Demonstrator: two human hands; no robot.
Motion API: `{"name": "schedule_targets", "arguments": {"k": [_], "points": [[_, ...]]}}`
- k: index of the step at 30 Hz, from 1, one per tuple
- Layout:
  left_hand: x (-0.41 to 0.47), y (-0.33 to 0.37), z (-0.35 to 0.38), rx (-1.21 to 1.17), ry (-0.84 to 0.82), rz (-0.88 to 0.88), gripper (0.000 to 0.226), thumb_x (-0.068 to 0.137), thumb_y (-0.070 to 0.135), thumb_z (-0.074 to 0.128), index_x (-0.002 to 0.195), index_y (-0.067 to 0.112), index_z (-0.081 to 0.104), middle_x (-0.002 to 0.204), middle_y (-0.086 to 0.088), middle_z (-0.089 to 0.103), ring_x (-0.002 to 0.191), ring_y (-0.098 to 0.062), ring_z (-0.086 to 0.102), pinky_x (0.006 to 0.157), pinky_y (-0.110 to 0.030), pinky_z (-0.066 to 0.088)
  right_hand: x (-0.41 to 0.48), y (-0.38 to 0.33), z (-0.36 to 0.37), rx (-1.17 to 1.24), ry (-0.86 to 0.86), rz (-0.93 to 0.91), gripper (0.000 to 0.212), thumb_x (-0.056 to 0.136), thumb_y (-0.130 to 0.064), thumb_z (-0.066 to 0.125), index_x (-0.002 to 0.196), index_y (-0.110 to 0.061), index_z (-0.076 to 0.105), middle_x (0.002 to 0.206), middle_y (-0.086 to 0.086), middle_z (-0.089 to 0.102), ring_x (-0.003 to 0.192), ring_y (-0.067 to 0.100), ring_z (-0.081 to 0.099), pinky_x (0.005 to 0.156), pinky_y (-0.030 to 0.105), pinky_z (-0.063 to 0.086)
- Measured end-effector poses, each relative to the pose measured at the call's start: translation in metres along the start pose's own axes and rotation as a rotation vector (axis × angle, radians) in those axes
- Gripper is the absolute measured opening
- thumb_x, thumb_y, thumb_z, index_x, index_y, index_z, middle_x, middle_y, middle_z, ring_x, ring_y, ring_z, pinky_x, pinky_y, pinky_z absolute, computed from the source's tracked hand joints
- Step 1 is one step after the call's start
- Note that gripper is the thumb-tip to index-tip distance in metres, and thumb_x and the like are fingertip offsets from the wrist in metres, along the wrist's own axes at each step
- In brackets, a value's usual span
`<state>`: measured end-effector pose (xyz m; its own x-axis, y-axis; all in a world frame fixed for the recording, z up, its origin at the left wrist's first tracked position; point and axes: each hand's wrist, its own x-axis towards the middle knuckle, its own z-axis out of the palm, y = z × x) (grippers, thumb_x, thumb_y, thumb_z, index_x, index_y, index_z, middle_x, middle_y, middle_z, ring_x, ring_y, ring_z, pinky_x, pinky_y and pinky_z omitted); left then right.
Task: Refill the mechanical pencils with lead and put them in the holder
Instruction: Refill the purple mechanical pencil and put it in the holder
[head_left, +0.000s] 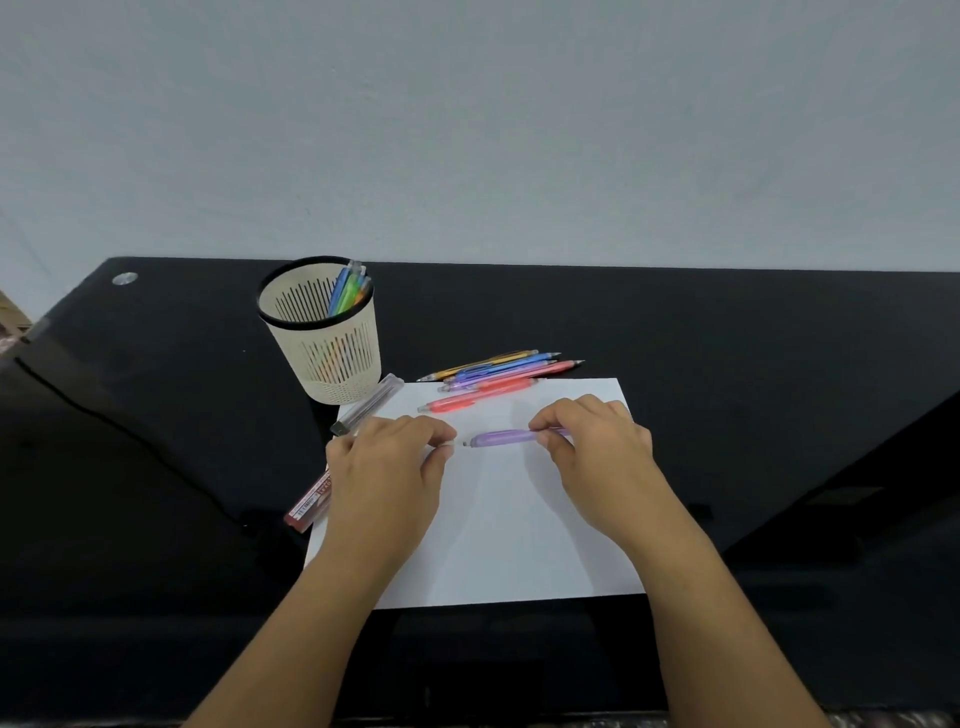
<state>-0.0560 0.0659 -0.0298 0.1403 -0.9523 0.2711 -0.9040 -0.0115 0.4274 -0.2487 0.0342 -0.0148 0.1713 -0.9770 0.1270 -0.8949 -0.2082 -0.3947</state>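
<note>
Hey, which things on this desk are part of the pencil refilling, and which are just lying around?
In use: purple mechanical pencil in the right hand, loose pencils, cream holder, clear lead tube, red lead case, white paper.
Lying about: black cable, silver disc on the table.

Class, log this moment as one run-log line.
step: refilling purple pencil | right hand: holds it | left hand: pinches white piece | holder: pencils inside

I can't tell what the small piece (451, 443) pinched in my left hand (384, 462) is — perhaps a cap — while my right hand (597, 447) covers the far end of the purple pencil (501, 438), and the label on the red lead case (309, 506) is blurred.
</note>
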Motion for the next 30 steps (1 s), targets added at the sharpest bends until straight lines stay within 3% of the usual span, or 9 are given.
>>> {"name": "schedule_targets", "arguments": {"k": [5, 22, 30], "points": [[-0.002, 0.004, 0.001, 0.001, -0.022, -0.003, 0.017, 0.093, 0.033, 0.058, 0.108, 0.037, 0.065, 0.111, 0.018, 0.065, 0.11, -0.007, 0.05, 0.1, -0.035, 0.021, -0.005, 0.004, -0.001, 0.004, -0.01, 0.0, 0.015, 0.097, -0.033, 0.048, 0.108, -0.037, 0.057, 0.106, -0.017, 0.054, 0.101, 0.006, 0.042, 0.087, 0.026, 0.028], [-0.003, 0.003, -0.004, 0.027, -0.011, 0.0, 0.02, 0.092, 0.031, 0.061, 0.109, 0.037, 0.067, 0.109, 0.018, 0.067, 0.111, -0.007, 0.049, 0.092, -0.03, 0.018, -0.005, 0.008, -0.004, 0.055, -0.043, 0.006, 0.012, 0.097, -0.03, 0.049, 0.104, -0.038, 0.055, 0.1, -0.02, 0.057, 0.097, 0.004, 0.046, 0.095, 0.03, 0.03], [-0.002, 0.001, -0.001, 0.039, -0.002, 0.014, 0.025, 0.088, 0.033, 0.065, 0.113, 0.037, 0.066, 0.111, 0.014, 0.067, 0.115, -0.009, 0.049, 0.095, -0.034, 0.021, -0.007, 0.013, -0.004, 0.052, -0.012, 0.011, 0.012, 0.096, -0.029, 0.051, 0.103, -0.037, 0.056, 0.097, -0.02, 0.057, 0.093, 0.004, 0.047, 0.095, 0.028, 0.03]]}}
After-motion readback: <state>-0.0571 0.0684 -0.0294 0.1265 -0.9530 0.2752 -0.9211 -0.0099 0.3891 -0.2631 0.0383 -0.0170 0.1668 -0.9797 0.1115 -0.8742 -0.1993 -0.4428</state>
